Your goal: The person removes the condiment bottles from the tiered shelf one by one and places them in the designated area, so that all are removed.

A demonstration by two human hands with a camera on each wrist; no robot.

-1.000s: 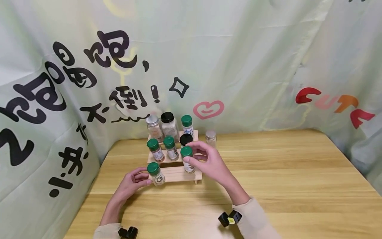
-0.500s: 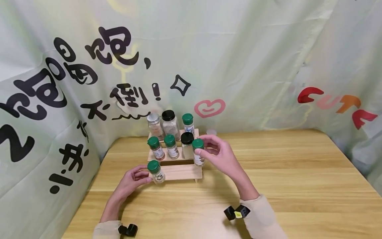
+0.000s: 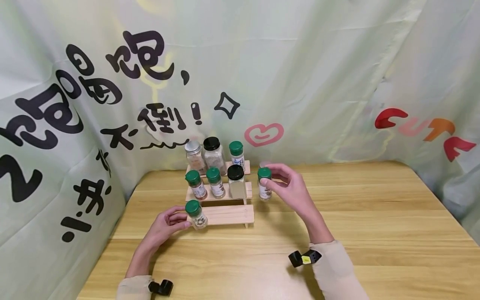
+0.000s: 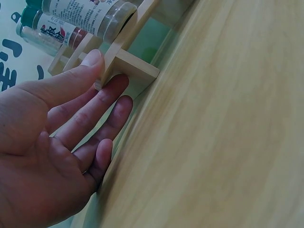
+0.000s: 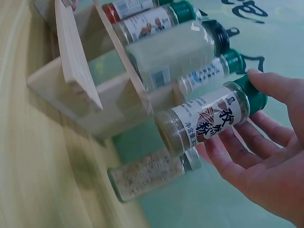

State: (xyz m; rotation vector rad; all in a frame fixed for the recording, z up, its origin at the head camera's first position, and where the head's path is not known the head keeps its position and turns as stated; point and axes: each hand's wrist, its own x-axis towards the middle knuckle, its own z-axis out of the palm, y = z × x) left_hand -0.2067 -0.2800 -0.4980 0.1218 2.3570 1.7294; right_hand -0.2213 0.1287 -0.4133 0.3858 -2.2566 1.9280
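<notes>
My right hand [image 3: 288, 187] pinches a green-capped spice jar [image 5: 204, 116] by its cap, thumb on one side and fingers on the other. This jar is held in the air just right of the stepped wooden spice rack [image 3: 228, 215]. At the rack's lower left end, my left hand [image 3: 166, 225] pinches the end of the bottom tier, the thumb [image 4: 90, 59] above and fingers behind and below. Beside it, one green-capped jar [image 3: 197, 215] stands on the left of that tier. The rest of the bottom tier shows bare wood.
On the middle tier stand two green-capped jars [image 3: 216, 185] and a black-capped jar [image 3: 237, 183]. Silver-, black- and green-capped jars [image 3: 214, 158] line the top tier. Behind my right hand, a glass jar [image 5: 147, 175] stands on the table [image 3: 360, 221]. A printed curtain [image 3: 318, 83] surrounds the table.
My right hand has carried the green-capped jar from over the right end of the bottom tier out to the right, past the rack. My left hand keeps its place at the rack's end.
</notes>
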